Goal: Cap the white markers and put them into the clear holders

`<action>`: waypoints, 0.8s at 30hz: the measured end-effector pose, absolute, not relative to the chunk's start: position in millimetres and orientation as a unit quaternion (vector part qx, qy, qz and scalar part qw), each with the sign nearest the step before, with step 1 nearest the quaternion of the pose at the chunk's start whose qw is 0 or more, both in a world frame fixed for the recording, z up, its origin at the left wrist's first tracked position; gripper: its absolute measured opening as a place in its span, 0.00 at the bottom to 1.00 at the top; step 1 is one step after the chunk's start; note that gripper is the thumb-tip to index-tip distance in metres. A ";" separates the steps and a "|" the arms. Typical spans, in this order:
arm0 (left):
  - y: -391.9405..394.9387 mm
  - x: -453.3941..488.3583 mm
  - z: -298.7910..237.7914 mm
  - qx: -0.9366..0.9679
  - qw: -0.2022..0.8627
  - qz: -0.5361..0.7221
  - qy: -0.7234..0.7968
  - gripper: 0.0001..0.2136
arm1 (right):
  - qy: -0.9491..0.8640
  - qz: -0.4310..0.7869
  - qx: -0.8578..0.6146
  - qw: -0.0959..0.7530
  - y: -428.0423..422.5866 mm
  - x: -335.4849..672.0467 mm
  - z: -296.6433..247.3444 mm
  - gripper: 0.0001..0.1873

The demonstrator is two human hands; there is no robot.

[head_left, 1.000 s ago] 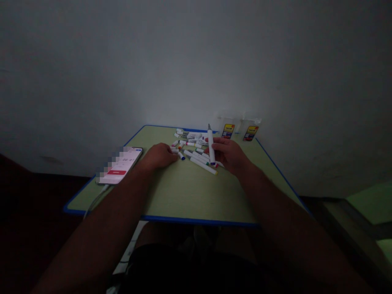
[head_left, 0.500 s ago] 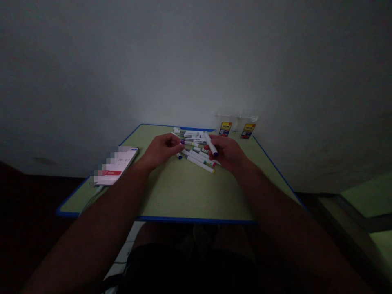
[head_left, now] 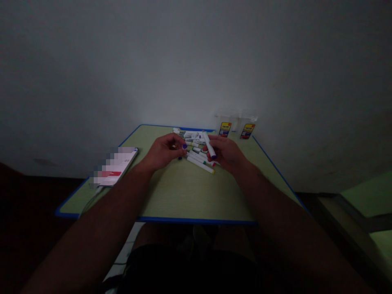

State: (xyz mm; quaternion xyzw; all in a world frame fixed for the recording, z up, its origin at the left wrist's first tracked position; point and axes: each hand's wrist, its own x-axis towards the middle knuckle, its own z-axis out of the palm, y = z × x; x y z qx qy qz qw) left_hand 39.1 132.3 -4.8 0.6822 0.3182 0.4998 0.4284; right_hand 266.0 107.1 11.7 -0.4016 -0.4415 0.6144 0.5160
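Above the middle of the green table [head_left: 196, 196], a purple-topped cap [head_left: 184, 147] is pinched between thumb and fingers of the left hand [head_left: 161, 152]; fingers curled, closed down to cap width. A white marker [head_left: 208, 143] is gripped in the right hand [head_left: 228, 153], fingers wrapped around the barrel, purple end tilted down toward the person, other end up and away. Cap and marker are held apart. Between and behind the hands, loose white markers [head_left: 199, 157] are heaped on the tabletop; yellow, green and pink ends can be seen. Two clear cases [head_left: 225, 128] are stood by the wall [head_left: 183, 61], behind the right hand. At left, a phone [head_left: 122, 165] is laid, cable [head_left: 88, 201] plugged in.
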 end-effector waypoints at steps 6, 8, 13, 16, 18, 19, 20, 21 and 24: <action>131.3 41.2 -5.7 0.679 0.427 0.500 0.326 0.11 | -0.444 0.618 -0.401 0.509 104.8 264.2 13.4 0.15; 131.3 41.9 -6.6 0.680 0.429 0.500 0.323 0.11 | -0.445 0.617 -0.399 0.512 105.0 263.9 13.2 0.15; 131.7 42.3 -7.2 0.681 0.426 0.495 0.332 0.12 | -0.450 0.620 -0.395 0.507 106.4 264.2 11.7 0.13; 131.0 42.9 -6.2 0.679 0.420 0.500 0.336 0.12 | -0.446 0.620 -0.401 0.506 105.9 264.1 12.0 0.13; 130.4 43.4 -5.7 0.677 0.423 0.501 0.335 0.12 | -0.445 0.621 -0.402 0.505 105.2 263.7 12.5 0.13; 130.2 43.7 -5.6 0.675 0.425 0.501 0.336 0.12 | -0.445 0.622 -0.402 0.504 105.0 263.6 12.6 0.14; 130.1 43.9 -5.6 0.673 0.427 0.502 0.336 0.12 | -0.444 0.623 -0.402 0.504 104.9 263.5 12.6 0.14; 130.1 44.0 -5.7 0.672 0.427 0.503 0.337 0.12 | -0.443 0.623 -0.402 0.504 104.9 263.5 12.4 0.14; 130.4 43.8 -6.3 0.675 0.421 0.505 0.334 0.11 | -0.441 0.623 -0.401 0.507 105.7 264.1 11.1 0.14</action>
